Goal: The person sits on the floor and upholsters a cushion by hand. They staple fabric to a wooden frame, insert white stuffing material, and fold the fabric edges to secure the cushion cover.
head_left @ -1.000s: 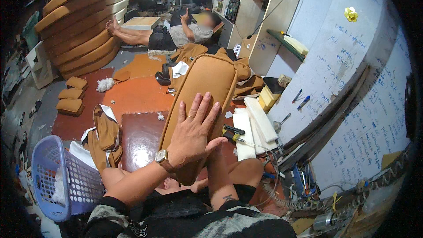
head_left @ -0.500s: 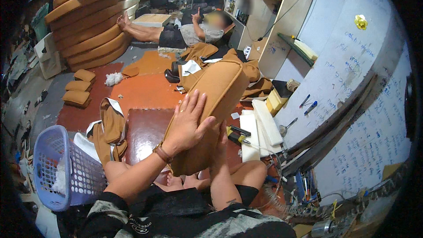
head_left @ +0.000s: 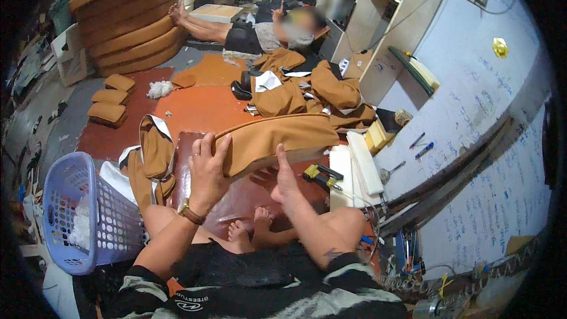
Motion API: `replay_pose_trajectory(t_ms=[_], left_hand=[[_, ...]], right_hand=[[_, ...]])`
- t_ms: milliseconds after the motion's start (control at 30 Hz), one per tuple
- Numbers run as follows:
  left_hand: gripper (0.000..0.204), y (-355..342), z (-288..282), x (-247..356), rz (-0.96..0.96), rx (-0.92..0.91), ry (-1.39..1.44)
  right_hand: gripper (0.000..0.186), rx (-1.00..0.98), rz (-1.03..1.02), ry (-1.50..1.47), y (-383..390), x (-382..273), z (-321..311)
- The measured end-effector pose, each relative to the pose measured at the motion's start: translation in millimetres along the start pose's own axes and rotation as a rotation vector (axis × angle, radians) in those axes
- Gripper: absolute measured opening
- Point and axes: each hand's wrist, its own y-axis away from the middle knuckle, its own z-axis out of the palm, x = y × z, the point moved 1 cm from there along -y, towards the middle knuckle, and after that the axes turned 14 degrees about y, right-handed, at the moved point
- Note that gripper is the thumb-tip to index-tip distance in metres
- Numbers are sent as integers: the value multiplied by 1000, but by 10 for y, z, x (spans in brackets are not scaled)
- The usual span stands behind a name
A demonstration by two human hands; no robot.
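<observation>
One long, smooth tan cushion [head_left: 266, 140] with a piped seam is held aloft over a glossy maroon floor panel [head_left: 237, 201]. The left hand [head_left: 208, 170] grips its left end between thumb and fingers; the right hand [head_left: 287, 182] is spread at its lower edge, thumb upright, contact unclear.

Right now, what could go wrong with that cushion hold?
1. The brown cushion could twist or slip: the left hand grips its left end, while the right hand is open by its lower edge and shows no clear grip.

2. If its right end drops, it might hit the yellow and black tool lying below on that side, or the white foam strips beside it.
</observation>
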Motion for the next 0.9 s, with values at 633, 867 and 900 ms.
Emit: replay_pose_trajectory(t_ms=[633, 867, 900], left_hand=[[75, 786, 2037, -3043, -888, -584, 665], [74, 1547, 2158, -3209, -1399, -76, 650], [73, 1527, 2208, -3219, -1409, -59, 665]], right_hand=[[80, 368, -24, 1078, -2692, 337, -2800], [82, 129, 205, 716, -3460, 635, -1863], [81, 104, 214, 739, -3514, 628, -1778]])
